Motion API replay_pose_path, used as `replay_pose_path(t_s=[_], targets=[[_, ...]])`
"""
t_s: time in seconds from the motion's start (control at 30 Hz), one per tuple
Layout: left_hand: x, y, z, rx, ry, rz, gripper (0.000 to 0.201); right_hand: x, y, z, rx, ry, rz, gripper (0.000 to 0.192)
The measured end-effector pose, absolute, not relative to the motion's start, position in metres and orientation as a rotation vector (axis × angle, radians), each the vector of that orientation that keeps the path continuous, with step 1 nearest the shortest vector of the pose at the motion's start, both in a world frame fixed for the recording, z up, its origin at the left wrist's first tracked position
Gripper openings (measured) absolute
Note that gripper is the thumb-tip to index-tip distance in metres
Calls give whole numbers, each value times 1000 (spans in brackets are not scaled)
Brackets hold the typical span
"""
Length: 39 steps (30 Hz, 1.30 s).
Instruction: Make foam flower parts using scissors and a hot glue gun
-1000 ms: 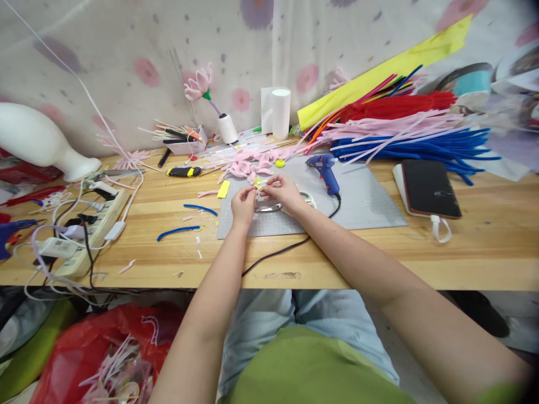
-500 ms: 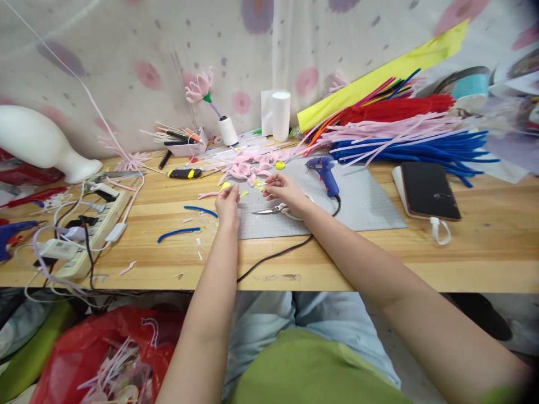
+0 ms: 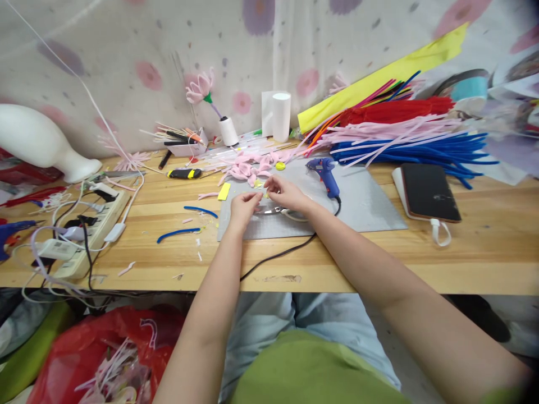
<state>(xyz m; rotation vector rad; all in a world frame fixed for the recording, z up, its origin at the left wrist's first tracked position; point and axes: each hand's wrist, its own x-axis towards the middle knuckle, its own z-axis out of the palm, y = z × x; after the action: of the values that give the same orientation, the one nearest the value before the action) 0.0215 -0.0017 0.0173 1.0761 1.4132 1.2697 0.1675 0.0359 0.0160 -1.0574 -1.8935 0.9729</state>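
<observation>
My left hand (image 3: pixel 243 205) and my right hand (image 3: pixel 284 192) meet over the grey cutting mat (image 3: pixel 362 205), fingertips pinched together on a small yellow piece (image 3: pixel 260 194) between them. Scissors (image 3: pixel 275 210) lie on the mat just under my hands. A yellow strip (image 3: pixel 224 191) rests at the mat's left edge. Pink petal shapes (image 3: pixel 248 166) are heaped just beyond my hands, with a small yellow disc (image 3: pixel 280 165) beside them. A blue glue gun (image 3: pixel 325 171) stands to the right of my right hand.
Bundles of blue pipe cleaners (image 3: pixel 421 151), pink and red ones lie at the back right. A phone (image 3: pixel 427 192) sits on the right. A power strip (image 3: pixel 90 227) with cables is at the left, a white vase (image 3: pixel 37 143) behind it. A red bag (image 3: pixel 96 353) sits below.
My left hand went left to the yellow strip half a second ago, then came back to meet my right hand over the mat. My right hand has barely moved.
</observation>
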Motion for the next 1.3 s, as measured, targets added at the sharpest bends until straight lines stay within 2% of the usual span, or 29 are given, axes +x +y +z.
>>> replay_pose_path(t_s=[0.33,0.5,0.63,0.77,1.3], targets=[[27,-3,20,980,1469,1274,16,162,33,16,-1064,-1886,927,19],[26,-1,20,847,1386,1338,18,162,34,19,-1032,-1723,978,26],[25,3,18,665,1324,1505,18,157,32,19,-1000,-1369,1275,33],[29,3,18,581,1270,1604,16,145,26,16,-876,-1264,1522,39],[29,-3,19,686,1251,1515,25,140,27,8,-915,-1289,1389,35]])
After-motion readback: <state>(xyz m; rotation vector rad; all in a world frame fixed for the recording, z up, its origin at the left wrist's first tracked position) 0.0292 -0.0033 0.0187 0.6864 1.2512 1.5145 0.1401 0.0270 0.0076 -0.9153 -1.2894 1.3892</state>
